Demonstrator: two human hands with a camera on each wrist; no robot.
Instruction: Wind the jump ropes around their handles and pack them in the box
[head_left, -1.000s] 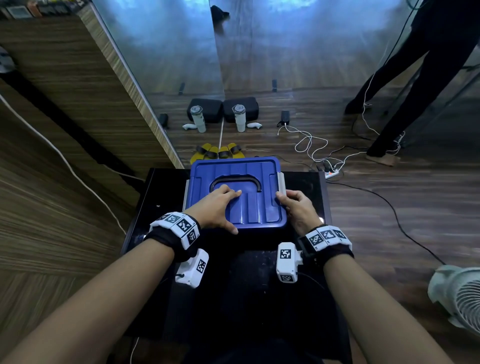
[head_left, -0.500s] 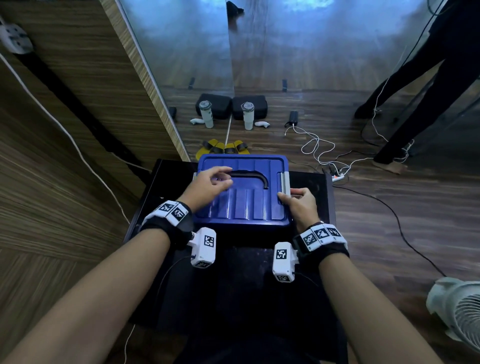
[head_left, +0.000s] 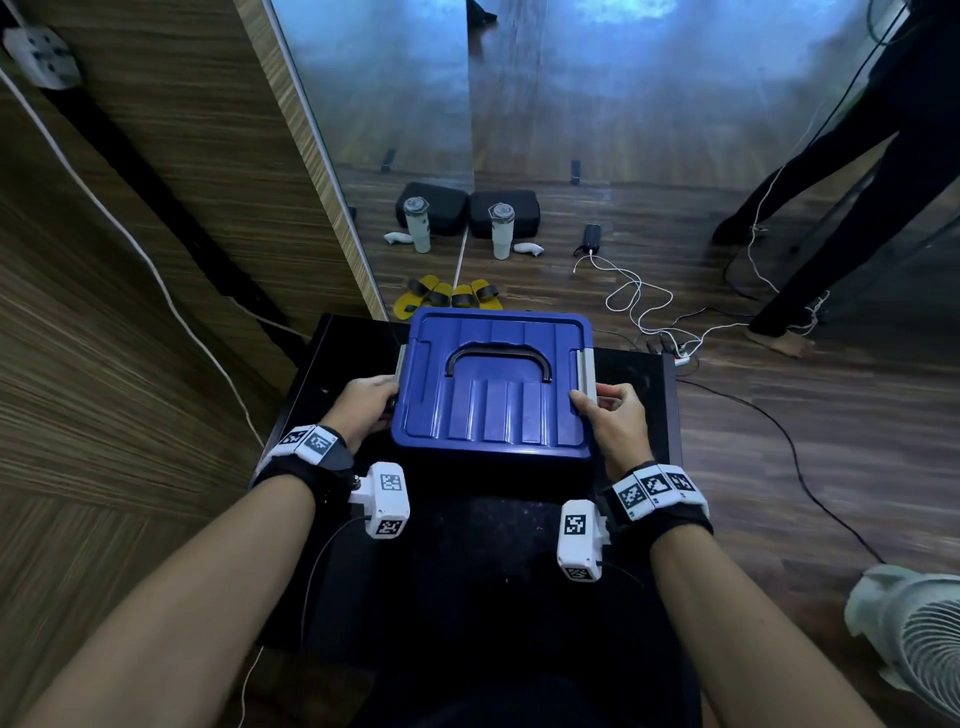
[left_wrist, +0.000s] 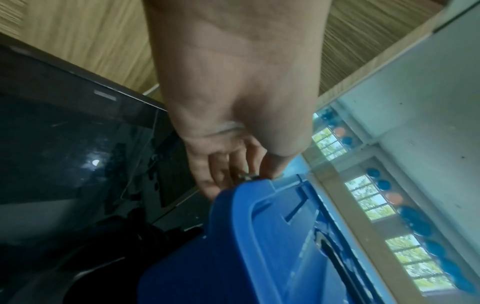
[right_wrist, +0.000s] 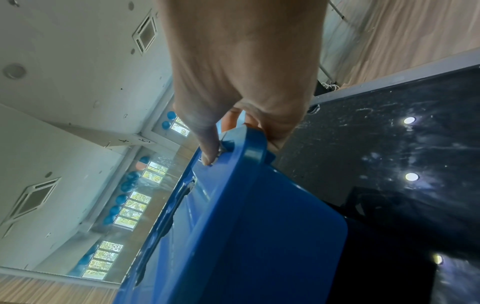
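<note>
Clasping side latches: left hand (head_left: 363, 410) curls fingers (left_wrist: 207, 181) round left grey latch (head_left: 400, 364), right hand (head_left: 615, 421) pinches right grey latch (head_left: 584, 371), thumb on lid edge. Blue box (head_left: 493, 410) sits on black worktop (head_left: 467, 571), lid (head_left: 493, 343) on, carry handle (head_left: 498, 358) flat. Jump ropes not visible, presumably packed inside. Judged near end: latching left, if anything.
</note>
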